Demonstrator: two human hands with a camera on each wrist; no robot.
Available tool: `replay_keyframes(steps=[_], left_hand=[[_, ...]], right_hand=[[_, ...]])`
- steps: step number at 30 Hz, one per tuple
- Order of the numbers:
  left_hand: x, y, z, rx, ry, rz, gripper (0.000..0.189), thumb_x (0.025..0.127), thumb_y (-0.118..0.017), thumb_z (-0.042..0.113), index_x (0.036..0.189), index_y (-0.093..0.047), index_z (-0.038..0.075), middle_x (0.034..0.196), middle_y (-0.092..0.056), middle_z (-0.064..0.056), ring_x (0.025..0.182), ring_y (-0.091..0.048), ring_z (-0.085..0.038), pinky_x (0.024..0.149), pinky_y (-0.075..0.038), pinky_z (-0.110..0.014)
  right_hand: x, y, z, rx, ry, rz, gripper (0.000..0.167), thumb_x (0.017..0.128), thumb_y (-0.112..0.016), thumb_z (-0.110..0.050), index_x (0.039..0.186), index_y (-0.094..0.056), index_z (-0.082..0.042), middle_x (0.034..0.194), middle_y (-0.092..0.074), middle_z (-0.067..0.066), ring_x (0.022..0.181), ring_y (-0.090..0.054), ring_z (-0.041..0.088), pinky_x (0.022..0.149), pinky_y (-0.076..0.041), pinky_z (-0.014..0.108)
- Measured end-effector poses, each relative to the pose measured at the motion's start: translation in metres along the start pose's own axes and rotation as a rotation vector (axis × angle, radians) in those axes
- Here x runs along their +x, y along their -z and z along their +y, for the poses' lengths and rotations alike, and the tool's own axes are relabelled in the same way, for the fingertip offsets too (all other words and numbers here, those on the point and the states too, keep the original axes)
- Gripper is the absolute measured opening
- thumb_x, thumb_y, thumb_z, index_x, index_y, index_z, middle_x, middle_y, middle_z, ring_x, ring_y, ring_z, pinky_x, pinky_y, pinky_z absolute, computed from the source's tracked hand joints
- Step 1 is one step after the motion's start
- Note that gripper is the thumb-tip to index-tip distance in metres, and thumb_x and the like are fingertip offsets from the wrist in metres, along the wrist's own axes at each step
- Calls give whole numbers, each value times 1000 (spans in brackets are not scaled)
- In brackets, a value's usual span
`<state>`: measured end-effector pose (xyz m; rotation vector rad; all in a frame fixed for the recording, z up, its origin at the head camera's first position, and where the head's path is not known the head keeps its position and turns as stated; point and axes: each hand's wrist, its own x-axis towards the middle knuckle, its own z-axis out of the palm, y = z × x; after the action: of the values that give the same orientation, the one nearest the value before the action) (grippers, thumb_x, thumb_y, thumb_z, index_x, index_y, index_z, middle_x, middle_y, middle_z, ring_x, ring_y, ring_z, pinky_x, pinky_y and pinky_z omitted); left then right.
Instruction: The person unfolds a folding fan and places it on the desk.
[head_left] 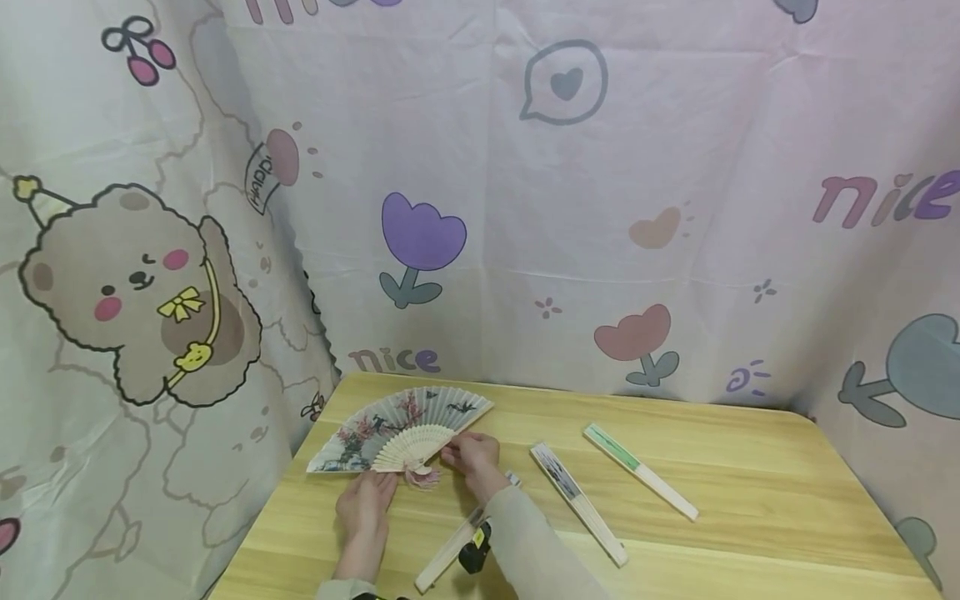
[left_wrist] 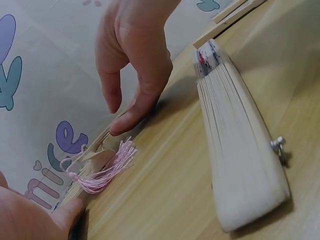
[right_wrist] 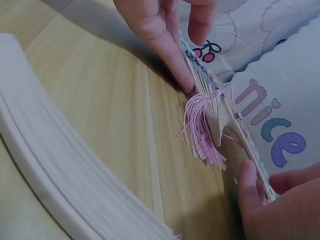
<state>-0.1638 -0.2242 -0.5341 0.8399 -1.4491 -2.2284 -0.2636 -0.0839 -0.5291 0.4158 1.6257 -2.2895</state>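
Spread fan (head_left: 408,425), table's (head_left: 765,467) 10 o'clock; L hand (head_left: 365,506) & R hand (head_left: 477,462) each pinch an outer edge, prob. to keep it spread. Folded fans (head_left: 578,502) lie approx. 3–5 o'clock of it.

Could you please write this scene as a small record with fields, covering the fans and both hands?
Surface: wooden table
Open fan: spread, flower print, near the table's far left corner
Tassel: pink, by the open fan's pivot
Left hand: holds the open fan's left edge
Right hand: holds its right edge
Closed fans: three; a partly hidden fan nearest the person, a dark-printed fan and a green-printed fan farther right
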Motion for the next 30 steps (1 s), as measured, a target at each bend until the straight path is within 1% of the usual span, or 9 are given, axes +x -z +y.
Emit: replay_keyframes(steps=[5,10,15,17,19,22,25,27,30], left_hand=[[-7,-3,7,1,28,-26,57,111,-32,8,156,-14,-23,157,-29,-48,150,-37,-52,122,-44,-42],[-14,-7,13,-22,61,-60,60,111,-32,8,156,-7,-23,160,-19,-49,153,-30,-54,128,-35,-50],[-18,-7,15,-29,67,-79,60,111,-31,9,156,-7,-24,160,-19,-50,153,-30,-55,128,-35,-50],[-20,-6,14,7,53,-84,59,112,-33,11,156,-12,-22,157,-27,-49,149,-39,-52,124,-42,-46],[-22,-7,14,62,17,-84,56,112,-38,12,156,-22,-20,150,-42,-47,137,-58,-43,115,-54,-39],[-24,-8,13,183,-53,-93,48,110,-48,11,149,-43,-17,121,-70,-33,104,-76,-21,91,-66,-27],[-27,-12,12,332,-139,-154,39,106,-58,7,136,-57,-17,99,-78,-17,80,-75,-9,72,-67,-22],[-30,-14,12,478,-209,-196,32,102,-63,7,127,-65,-13,94,-79,-14,77,-73,-10,66,-64,-21],[-35,-16,12,705,-338,-248,22,99,-68,7,117,-73,-5,95,-79,-16,78,-71,-14,65,-60,-20]], right_hand=[[0,2,-1,-4,-7,11,30,90,-62,14,119,-59,15,91,-74,22,70,-71,15,75,-69,28],[0,5,-2,-10,10,17,28,89,-61,15,117,-58,14,91,-74,25,69,-72,15,74,-69,29],[-3,11,-4,-28,33,28,27,88,-60,15,115,-59,15,96,-74,30,70,-73,17,74,-69,30],[-3,15,-6,-41,41,30,28,89,-60,13,116,-60,16,98,-74,30,72,-74,19,75,-69,30],[-4,20,-8,-59,53,21,27,90,-61,11,117,-61,16,101,-73,31,74,-75,20,75,-69,31],[-5,32,-15,-96,79,-7,28,92,-62,8,118,-61,15,104,-73,32,74,-76,19,74,-70,31],[-10,47,-24,-155,119,-54,31,92,-62,5,121,-61,17,103,-73,33,72,-74,16,73,-70,32],[-15,57,-31,-200,138,-87,34,93,-62,3,123,-59,18,101,-73,30,71,-73,15,74,-70,33],[-22,72,-41,-261,153,-123,36,95,-62,0,126,-58,18,102,-73,26,73,-74,17,77,-70,35]])
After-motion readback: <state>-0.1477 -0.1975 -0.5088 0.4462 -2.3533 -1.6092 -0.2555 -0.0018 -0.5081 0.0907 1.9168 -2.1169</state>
